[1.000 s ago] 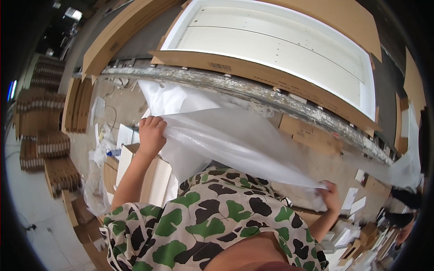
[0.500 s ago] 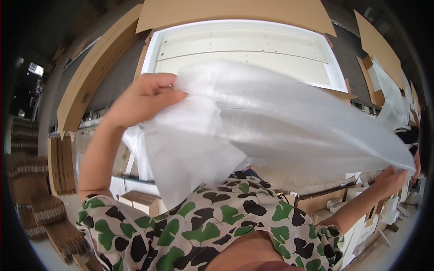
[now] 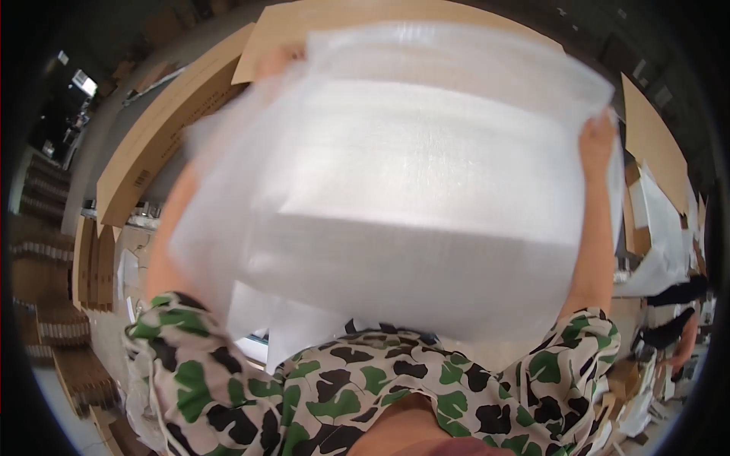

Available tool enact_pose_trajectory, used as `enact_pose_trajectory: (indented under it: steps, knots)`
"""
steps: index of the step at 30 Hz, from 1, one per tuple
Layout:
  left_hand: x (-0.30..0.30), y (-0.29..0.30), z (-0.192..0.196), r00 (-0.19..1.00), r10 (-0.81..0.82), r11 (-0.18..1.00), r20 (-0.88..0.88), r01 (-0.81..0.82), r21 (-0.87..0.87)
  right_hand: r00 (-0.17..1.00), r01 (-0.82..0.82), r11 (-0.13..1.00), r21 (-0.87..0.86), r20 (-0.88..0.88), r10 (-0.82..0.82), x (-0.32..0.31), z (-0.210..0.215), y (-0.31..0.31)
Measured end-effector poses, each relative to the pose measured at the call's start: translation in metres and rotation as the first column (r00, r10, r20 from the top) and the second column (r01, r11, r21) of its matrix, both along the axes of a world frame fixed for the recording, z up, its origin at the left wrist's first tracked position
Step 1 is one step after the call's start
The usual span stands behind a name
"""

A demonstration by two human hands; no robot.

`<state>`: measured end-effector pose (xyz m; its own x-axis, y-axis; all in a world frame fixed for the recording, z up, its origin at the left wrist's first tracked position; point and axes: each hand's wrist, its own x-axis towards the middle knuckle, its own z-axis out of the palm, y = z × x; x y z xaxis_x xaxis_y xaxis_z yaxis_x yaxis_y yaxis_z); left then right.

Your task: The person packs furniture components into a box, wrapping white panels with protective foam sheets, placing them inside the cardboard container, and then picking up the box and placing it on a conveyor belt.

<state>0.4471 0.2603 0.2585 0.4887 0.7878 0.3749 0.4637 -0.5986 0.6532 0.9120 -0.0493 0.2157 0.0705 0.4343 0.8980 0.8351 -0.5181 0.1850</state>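
A large white translucent foam sheet [image 3: 411,190] is spread wide in front of me and fills most of the view. My left hand [image 3: 280,59] grips its upper left corner, partly hidden behind the sheet. My right hand [image 3: 597,138] grips its upper right edge. Both arms are raised and stretched apart. My green, black and white patterned shirt [image 3: 365,395] shows along the bottom. The sheet hides the white panel and the table behind it.
Big brown cardboard sheets [image 3: 160,144] lean at the left and the top. Stacks of folded cardboard [image 3: 53,304] stand at the far left. At the right are more cardboard pieces [image 3: 654,144], white sheets [image 3: 661,228] and another person [image 3: 680,334].
Both hands have lifted the foam sheet up and spread it wider. It now covers the white panel that showed before. My right arm rose from low right to high right.
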Motion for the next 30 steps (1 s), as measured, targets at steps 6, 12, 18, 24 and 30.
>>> enact_pose_trajectory:
  steps: [6, 12, 18, 24, 30]
  knots:
    - [-0.033, 0.099, -0.12, 0.979, 0.167, 0.981, 0.121, -0.152, -0.121, 0.581, -0.422, 0.892, -0.16, -0.803, 0.131, -0.027, -0.094, 0.077]
    - [0.012, -0.053, 0.018, 0.978, -0.162, 0.852, 0.134, 0.07, 0.52, 0.365, -0.193, 0.95, 0.246, -0.881, 0.302, 0.096, -0.101, 0.05]
    - [-0.045, -0.08, -0.129, 0.725, -0.333, 0.824, -0.602, 0.535, 0.189, 0.572, -0.062, 0.924, 0.376, -0.746, 0.342, 0.023, 0.007, 0.045]
    - [-0.123, -0.057, -0.114, 0.989, 0.125, 0.987, 0.082, -0.132, 0.087, 0.875, -0.197, 0.907, -0.372, -0.485, -0.009, -0.104, -0.011, -0.083]
    - [-0.222, -0.093, -0.12, 0.804, 0.591, 0.574, 0.067, -0.477, 0.666, 0.581, 0.184, 0.98, -0.072, -0.797, -0.168, -0.204, -0.112, -0.184]
